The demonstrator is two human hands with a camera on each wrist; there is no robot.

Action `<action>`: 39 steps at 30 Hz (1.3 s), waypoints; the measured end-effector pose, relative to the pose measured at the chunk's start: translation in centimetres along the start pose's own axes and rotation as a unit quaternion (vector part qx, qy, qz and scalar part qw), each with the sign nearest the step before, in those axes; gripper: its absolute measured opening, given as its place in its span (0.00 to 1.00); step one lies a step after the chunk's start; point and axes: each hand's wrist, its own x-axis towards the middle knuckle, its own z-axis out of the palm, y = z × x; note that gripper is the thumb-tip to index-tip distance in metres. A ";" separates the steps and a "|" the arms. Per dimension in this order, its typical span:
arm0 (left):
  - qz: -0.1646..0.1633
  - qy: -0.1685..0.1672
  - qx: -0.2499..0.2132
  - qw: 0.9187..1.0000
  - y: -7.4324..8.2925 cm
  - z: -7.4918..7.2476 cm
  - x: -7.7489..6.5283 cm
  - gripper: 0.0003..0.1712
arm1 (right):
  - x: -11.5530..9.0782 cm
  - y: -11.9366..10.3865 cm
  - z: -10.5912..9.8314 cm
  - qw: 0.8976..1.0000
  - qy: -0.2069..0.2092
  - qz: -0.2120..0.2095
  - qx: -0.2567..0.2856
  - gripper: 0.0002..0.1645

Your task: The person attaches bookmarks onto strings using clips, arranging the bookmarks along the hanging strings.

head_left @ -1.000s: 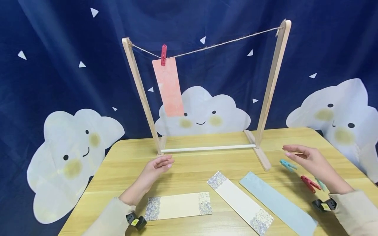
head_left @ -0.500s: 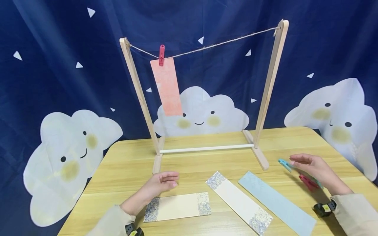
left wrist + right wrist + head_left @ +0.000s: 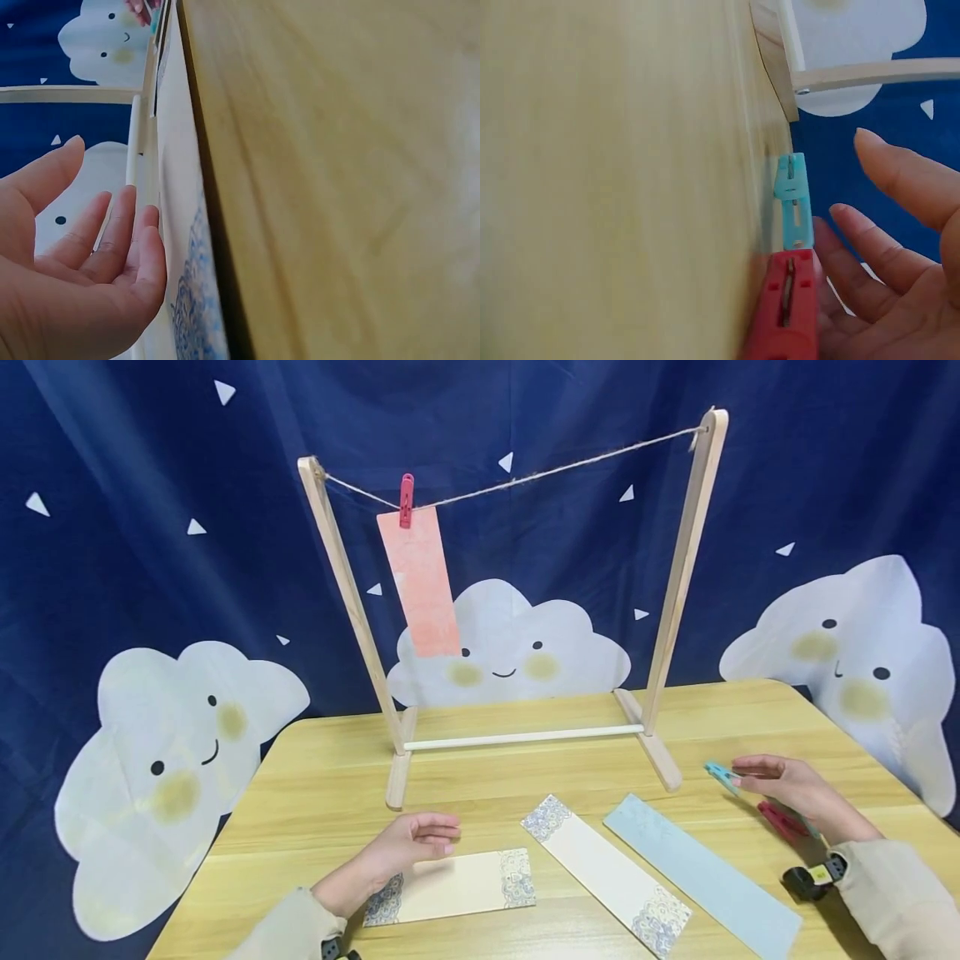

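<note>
My right hand [image 3: 783,785] is at a light blue clothespin [image 3: 722,776] on the table, thumb and fingers spread apart in the right wrist view. That view shows the blue clothespin [image 3: 793,199] beside the fingers, not between them. A red clothespin [image 3: 780,821] lies under the hand, with a green one mostly hidden behind it. My left hand [image 3: 408,847], fingers loosely bent and holding nothing, hovers over the left end of a cream card strip [image 3: 457,887] with blue lace-patterned ends. A pink card [image 3: 422,585] hangs from the string by a red clothespin [image 3: 406,502].
A wooden frame with two posts [image 3: 686,568], a string [image 3: 555,470] and a white bottom rod [image 3: 525,738] stands at the back. A second lace-ended strip [image 3: 603,872] and a pale blue strip [image 3: 705,877] lie slanted at front. A dark blue curtain [image 3: 570,410] hangs behind.
My right hand has lowered to the blue clothespin. My left hand has come down and nearer, from beside the frame's left foot to over the cream strip. The head view has shifted slightly.
</note>
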 end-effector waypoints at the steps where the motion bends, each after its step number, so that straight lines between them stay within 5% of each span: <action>1: 0.000 0.003 0.002 1.000 0.0 0.0 0.0 0.29 | 0.0 0.1 0.0 1.000 -0.004 -0.001 0.007 0.36; 6: 0.006 0.004 0.025 1.000 0.0 0.2 -0.1 0.28 | 0.1 0.4 -0.1 0.999 -0.023 0.009 0.031 0.37; 24: 0.036 0.016 0.127 0.991 -0.4 0.9 -0.1 0.24 | 0.7 0.7 0.5 0.999 0.003 0.039 -0.024 0.39; 39: 0.054 0.008 0.242 0.969 -0.4 1.6 -0.5 0.24 | 0.7 0.4 0.5 0.998 0.015 0.040 -0.035 0.32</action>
